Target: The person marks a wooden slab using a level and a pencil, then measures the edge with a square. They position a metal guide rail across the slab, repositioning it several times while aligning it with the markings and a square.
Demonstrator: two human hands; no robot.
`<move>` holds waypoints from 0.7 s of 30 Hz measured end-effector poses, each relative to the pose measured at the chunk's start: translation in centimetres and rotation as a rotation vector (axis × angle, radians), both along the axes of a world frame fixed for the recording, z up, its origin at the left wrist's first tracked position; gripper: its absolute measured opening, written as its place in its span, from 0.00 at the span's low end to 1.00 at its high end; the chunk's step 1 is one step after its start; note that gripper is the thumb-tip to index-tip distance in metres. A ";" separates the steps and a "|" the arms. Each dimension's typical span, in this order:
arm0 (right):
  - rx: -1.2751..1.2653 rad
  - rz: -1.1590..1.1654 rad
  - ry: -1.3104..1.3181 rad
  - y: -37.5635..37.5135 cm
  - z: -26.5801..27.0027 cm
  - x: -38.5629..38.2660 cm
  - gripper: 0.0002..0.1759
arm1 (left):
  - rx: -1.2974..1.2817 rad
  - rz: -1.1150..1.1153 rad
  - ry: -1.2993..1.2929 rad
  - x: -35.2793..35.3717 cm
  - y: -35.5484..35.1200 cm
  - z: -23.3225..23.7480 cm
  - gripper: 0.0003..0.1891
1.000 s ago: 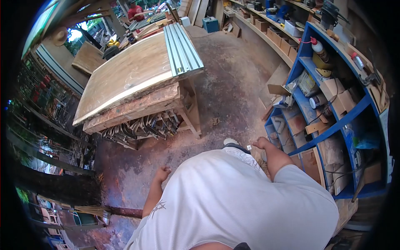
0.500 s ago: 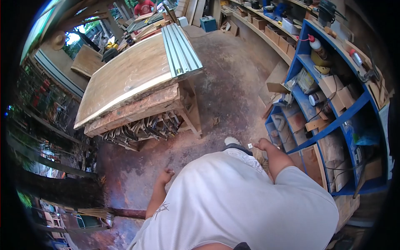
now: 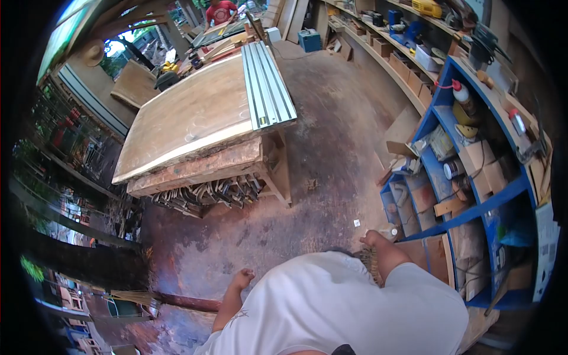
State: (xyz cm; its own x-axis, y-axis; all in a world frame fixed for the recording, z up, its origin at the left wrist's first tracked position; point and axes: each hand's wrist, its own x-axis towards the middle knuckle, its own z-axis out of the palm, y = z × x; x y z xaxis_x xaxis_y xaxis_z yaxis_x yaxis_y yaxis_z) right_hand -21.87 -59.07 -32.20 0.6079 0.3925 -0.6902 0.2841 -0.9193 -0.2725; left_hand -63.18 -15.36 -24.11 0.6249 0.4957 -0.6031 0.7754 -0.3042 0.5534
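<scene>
My left hand [image 3: 242, 278] hangs out over the floor to the left of my white shirt [image 3: 337, 296]. Its fingers are loosely bent and apart, with no object showing in them. On the other side, my right hand [image 3: 372, 238] is held low near the blue shelf unit [image 3: 452, 223], a finger stretched forward and nothing visible in its grasp. A small white square [image 3: 357, 223] shows on the floor just ahead of that hand. Ahead and left stands a workbench carrying a wide wooden slab [image 3: 189, 112], beyond the reach of both hands.
Light metal rails [image 3: 269, 89] lie along the slab's right edge. Clamps [image 3: 207, 195] hang beneath the bench. Bottles and boxes fill the blue shelves. A teal case [image 3: 309, 41] stands at the back, and a person in red [image 3: 220, 13] is at the far bench.
The view has shifted, so the bench, shelves and floor sit lower in the picture. Both hands also appear lower, the right one more than before beside the shelves. Neither has visibly taken anything.
</scene>
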 end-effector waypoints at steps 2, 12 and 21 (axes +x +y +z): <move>0.019 0.015 0.050 1.5 0.5 0.2 0.39 | -0.026 0.060 0.123 -1.3 -0.9 -0.4 0.24; 0.171 -0.007 0.067 -0.5 0.7 -3.9 0.41 | -0.079 -0.024 0.088 1.5 -3.5 -1.3 0.23; 0.231 0.098 -0.132 -13.6 -16.8 -11.6 0.28 | -0.019 -0.309 0.079 4.2 -0.6 0.9 0.24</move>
